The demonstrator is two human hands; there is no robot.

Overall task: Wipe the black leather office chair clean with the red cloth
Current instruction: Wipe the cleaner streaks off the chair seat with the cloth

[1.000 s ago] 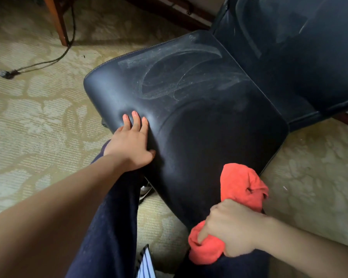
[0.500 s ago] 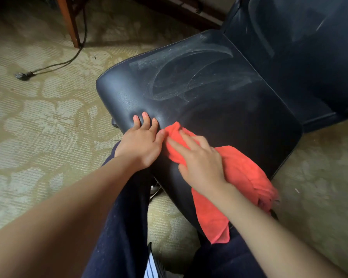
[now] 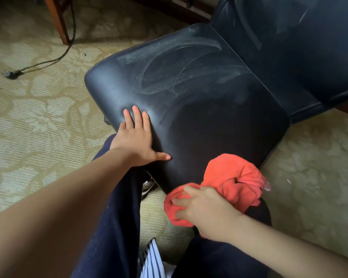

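We look down on a pale patterned carpet that fills the floor around everything else. On it stands the black leather office chair, its seat turned towards us and its backrest rising at the upper right. The far half of the seat carries pale dusty smears in curved sweeps. The near half looks dark and even.

Our view takes in two legs in dark trousers at the bottom, one on each side of the seat's front corner.

The red cloth is bunched at the near right corner of the seat, spilling over its front edge above the right knee. The right hand holds its lower end, the grip closed round a wad of the fabric with the fingers curled into it.

The left hand lies flat on the near left part of the seat, its grip wide, the fingers straight and the thumb spread out sideways against the leather. It is well apart from the cloth.

At the upper left a wooden leg stands on the carpet. A dark cable runs from beside it to a plug lying on the floor. A bit of striped fabric shows between the knees.
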